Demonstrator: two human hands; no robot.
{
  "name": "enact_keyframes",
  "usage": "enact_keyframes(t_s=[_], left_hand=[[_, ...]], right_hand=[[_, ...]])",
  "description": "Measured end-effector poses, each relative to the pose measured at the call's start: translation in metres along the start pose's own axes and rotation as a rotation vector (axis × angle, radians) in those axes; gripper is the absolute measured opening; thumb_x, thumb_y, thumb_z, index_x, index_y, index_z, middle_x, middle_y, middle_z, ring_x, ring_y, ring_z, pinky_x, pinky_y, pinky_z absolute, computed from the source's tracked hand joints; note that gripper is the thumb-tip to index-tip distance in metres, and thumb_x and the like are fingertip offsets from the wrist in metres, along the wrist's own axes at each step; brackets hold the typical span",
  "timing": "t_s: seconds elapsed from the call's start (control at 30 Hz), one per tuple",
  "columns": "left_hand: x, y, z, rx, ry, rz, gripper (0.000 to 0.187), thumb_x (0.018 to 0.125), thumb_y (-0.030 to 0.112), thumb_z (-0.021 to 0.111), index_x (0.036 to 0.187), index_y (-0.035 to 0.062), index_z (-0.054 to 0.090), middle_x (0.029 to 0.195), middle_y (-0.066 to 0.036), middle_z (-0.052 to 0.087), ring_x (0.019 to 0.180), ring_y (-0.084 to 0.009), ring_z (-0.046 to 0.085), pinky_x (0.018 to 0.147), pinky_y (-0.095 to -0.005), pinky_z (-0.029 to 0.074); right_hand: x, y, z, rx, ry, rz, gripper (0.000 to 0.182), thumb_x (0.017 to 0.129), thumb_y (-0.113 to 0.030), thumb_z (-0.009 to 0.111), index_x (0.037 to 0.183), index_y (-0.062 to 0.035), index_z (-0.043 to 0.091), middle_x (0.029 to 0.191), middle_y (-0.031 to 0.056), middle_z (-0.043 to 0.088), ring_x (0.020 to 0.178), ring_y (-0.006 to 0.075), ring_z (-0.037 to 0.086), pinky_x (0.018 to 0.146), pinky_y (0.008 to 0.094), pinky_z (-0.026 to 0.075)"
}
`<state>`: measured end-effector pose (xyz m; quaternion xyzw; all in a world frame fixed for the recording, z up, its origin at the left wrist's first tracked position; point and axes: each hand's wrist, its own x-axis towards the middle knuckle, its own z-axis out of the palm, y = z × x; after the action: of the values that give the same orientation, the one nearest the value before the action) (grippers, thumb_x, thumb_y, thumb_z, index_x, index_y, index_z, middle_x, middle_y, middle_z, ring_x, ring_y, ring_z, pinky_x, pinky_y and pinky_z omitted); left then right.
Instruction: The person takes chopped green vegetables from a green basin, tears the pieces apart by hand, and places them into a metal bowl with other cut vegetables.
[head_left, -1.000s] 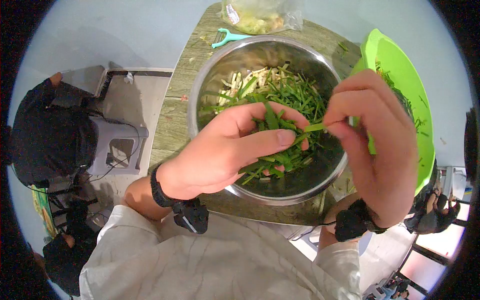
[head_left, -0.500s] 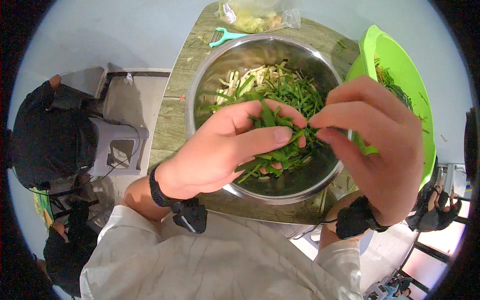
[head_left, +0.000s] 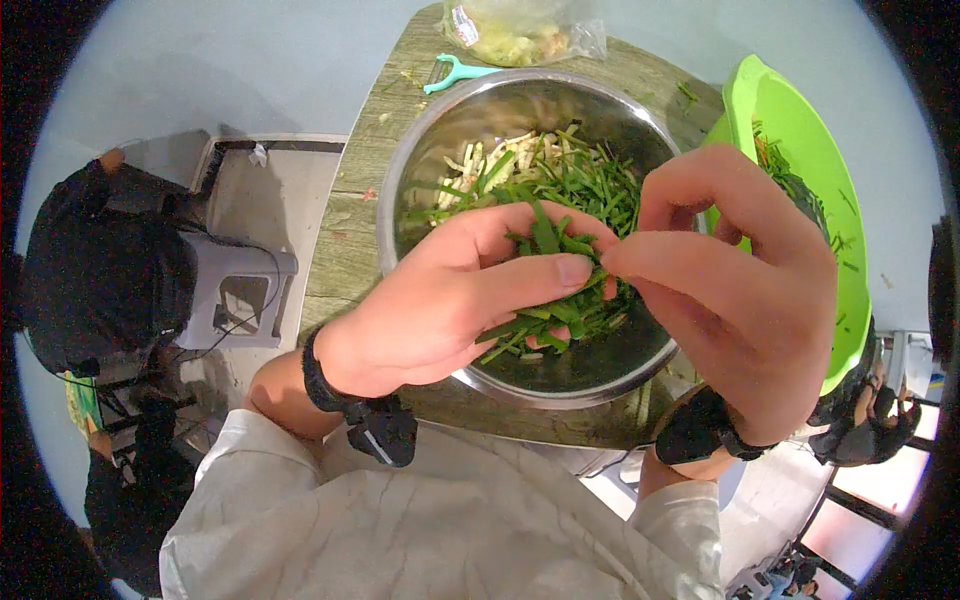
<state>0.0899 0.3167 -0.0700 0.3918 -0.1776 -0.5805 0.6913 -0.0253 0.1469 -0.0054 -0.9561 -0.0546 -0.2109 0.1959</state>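
Over a large steel bowl (head_left: 388, 215), my left hand (head_left: 430, 310) is closed loosely around a bunch of cut green leaves (head_left: 545, 238), its thumb pressed on top. My right hand (head_left: 755, 275) meets it from the right, thumb and forefinger pinched together at the left fingertips, against the edge of the bunch. Whatever sits in that pinch is too small to make out. Below, the bowl holds more chopped green leaves (head_left: 605, 185) and pale cut strips (head_left: 485, 165), partly hidden by my hands.
A bright green basin (head_left: 740, 100) with shredded vegetables stands at the right. Behind the bowl lie a turquoise peeler (head_left: 462, 74) and a clear plastic bag (head_left: 530, 40) of pale scraps on the wooden table (head_left: 345, 205). A person in black and a grey stool (head_left: 235, 290) are at the left.
My right hand has moved slightly left, and its thumb and forefinger have come together at the bunch. The left hand keeps its hold in about the same place.
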Motion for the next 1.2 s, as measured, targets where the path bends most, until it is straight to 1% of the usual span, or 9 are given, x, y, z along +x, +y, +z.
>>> enact_keyframes(t_s=[0.07,0.2,0.43,0.6,0.8,0.87,1.03,1.1,1.2], left_hand=[[0.002,-0.002,-0.004,0.025,-0.025,0.025,0.027,0.101,0.01,0.055,0.126,-0.0007,0.056,0.108,-0.008,0.068,0.098,-0.0149,0.065,0.084,-0.0278,0.051],[0.004,-0.005,-0.013,-0.151,-0.108,0.042,0.027,0.102,0.008,0.058,0.127,-0.0016,0.059,0.11,-0.007,0.068,0.097,-0.0111,0.066,0.082,-0.0245,0.053],[0.003,-0.005,-0.006,0.017,-0.012,0.066,0.027,0.102,0.008,0.058,0.127,-0.0011,0.059,0.109,-0.006,0.068,0.094,-0.01,0.065,0.079,-0.0234,0.053],[0.003,-0.004,-0.006,-0.018,-0.004,0.023,0.026,0.102,0.009,0.057,0.126,-0.0003,0.06,0.108,-0.005,0.067,0.092,-0.0096,0.064,0.078,-0.0232,0.052],[0.001,-0.001,-0.007,0.05,-0.025,0.013,0.021,0.102,0.011,0.052,0.12,0.0018,0.059,0.109,-0.005,0.064,0.093,-0.0108,0.061,0.077,-0.026,0.05],[0.001,-0.002,-0.004,0.085,0.007,0.024,0.019,0.102,0.011,0.051,0.117,0.0019,0.059,0.107,-0.004,0.063,0.088,-0.0091,0.059,0.072,-0.0249,0.048],[0.003,-0.003,-0.001,0.192,0.032,0.126,0.017,0.102,0.01,0.049,0.113,0.0005,0.058,0.102,-0.004,0.06,0.08,-0.0094,0.055,0.07,-0.0247,0.046],[0.002,-0.005,-0.002,0.216,0.027,0.14,0.017,0.103,0.011,0.048,0.112,-0.0003,0.057,0.101,-0.005,0.059,0.079,-0.0102,0.054,0.07,-0.0249,0.045],[0.003,-0.005,-0.003,0.169,0.027,0.113,0.018,0.103,0.011,0.047,0.112,-0.001,0.057,0.1,-0.005,0.058,0.079,-0.0113,0.053,0.07,-0.0252,0.044]], right_hand=[[0.0,0.001,-0.004,0.002,-0.025,-0.07,0.033,0.057,0.005,0.077,0.086,-0.0102,0.073,0.086,0.0031,0.061,0.07,0.0176,0.059,0.054,0.0278,0.036],[-0.002,-0.003,-0.005,0.136,-0.077,-0.088,0.031,0.057,0.003,0.079,0.086,-0.0074,0.071,0.086,0.005,0.062,0.069,0.0193,0.06,0.054,0.0285,0.04],[-0.002,-0.008,0.006,0.199,-0.114,-0.057,0.028,0.058,-0.001,0.081,0.084,-0.0057,0.07,0.084,0.0075,0.063,0.065,0.0218,0.06,0.054,0.0298,0.044],[0.004,0.007,-0.006,0.157,-0.161,-0.357,0.028,0.058,-0.004,0.081,0.084,-0.0028,0.072,0.083,0.0081,0.063,0.062,0.0218,0.058,0.053,0.03,0.044],[0.005,0.015,-0.014,0.247,-0.173,-0.472,0.029,0.059,-0.004,0.082,0.086,-0.0014,0.074,0.082,0.009,0.064,0.061,0.0212,0.058,0.051,0.0304,0.043],[0.002,0.015,-0.016,0.259,-0.172,-0.471,0.028,0.059,-0.005,0.083,0.086,-0.0016,0.075,0.082,0.0088,0.064,0.06,0.021,0.058,0.05,0.0302,0.042],[-0.004,0.019,-0.027,0.321,-0.165,-0.505,0.024,0.061,-0.003,0.083,0.084,-0.0021,0.074,0.08,0.008,0.065,0.063,0.0199,0.061,0.051,0.0296,0.044],[-0.006,0.017,-0.036,0.336,-0.175,-0.467,0.024,0.062,-0.001,0.082,0.084,-0.002,0.073,0.08,0.0088,0.066,0.066,0.0194,0.062,0.053,0.029,0.044],[-0.014,0.007,-0.054,0.268,-0.166,-0.282,0.029,0.062,0.005,0.078,0.09,-0.0021,0.071,0.083,0.0109,0.067,0.07,0.0184,0.063,0.056,0.0279,0.044]])
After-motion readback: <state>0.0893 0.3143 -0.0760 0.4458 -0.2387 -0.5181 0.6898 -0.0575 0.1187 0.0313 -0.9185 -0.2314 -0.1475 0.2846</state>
